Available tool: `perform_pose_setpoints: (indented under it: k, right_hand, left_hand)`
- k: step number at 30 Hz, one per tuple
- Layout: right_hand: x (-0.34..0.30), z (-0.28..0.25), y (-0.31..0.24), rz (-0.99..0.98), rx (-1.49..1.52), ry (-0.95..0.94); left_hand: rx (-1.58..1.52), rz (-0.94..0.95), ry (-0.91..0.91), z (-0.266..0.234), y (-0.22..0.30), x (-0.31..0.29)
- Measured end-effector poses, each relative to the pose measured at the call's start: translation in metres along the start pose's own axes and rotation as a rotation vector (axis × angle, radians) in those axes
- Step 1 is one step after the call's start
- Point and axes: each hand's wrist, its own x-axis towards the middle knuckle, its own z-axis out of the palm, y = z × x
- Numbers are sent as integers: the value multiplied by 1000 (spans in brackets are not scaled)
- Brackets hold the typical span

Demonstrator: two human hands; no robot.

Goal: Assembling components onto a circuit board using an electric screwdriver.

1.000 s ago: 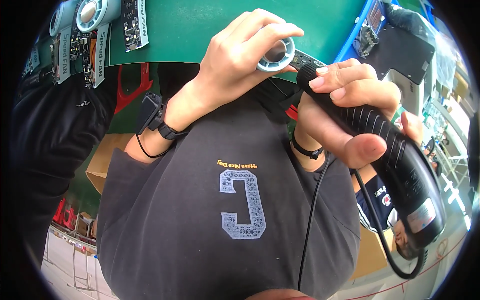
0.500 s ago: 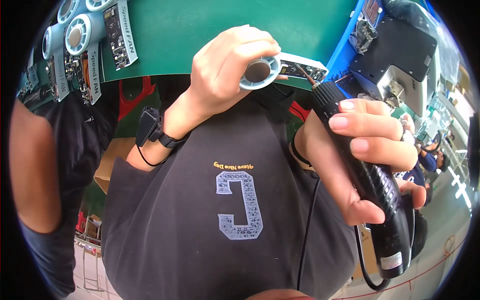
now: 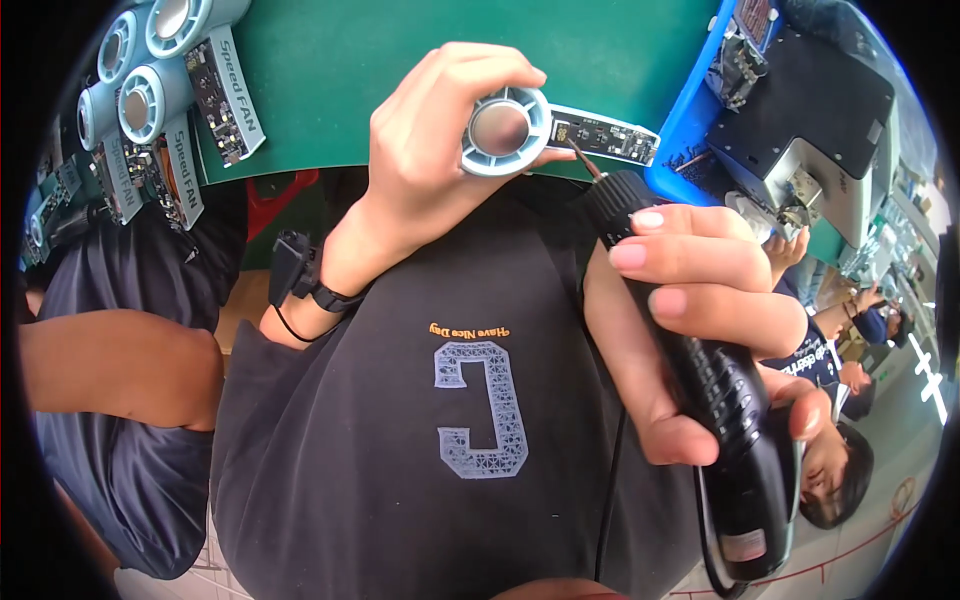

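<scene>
My left hand point(image 3: 405, 140) is closed around the round head of a light blue handheld fan point(image 3: 497, 130), above the near edge of the green table. The fan's open handle points right and bares a dark circuit board point(image 3: 615, 140). In my right hand point(image 3: 715, 275) is a black electric screwdriver point(image 3: 715, 385), tilted with its bit toward the upper left. The bit's tip is over the board's end next to the fan head; whether it touches cannot be made out. The screwdriver's cable hangs at its lower end.
Several similar fans point(image 3: 145, 100) with bare boards lie at the far left of the green table point(image 3: 350, 60). A blue bin point(image 3: 685, 185) with small dark screws stands at right, beside a black-topped machine point(image 3: 800, 100). A co-worker's arm point(image 3: 120, 370) is close on the left; other people are at right.
The screwdriver has moved left, bringing its bit nearer the fan head. The fan has shifted slightly left and turned its face more toward view. The co-worker's arm at left has moved.
</scene>
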Motion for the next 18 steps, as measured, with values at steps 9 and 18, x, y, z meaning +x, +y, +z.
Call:
perform_pose_setpoints:
  k: [9,18]
  right_hand:
    - [14,-14,-5,-52,-79,462]
    - [2,-14,-20,140,112,431]
  left_hand:
    - [372,-25,-239,-32,27,25]
    - [594,-26,-168,-19,21,100]
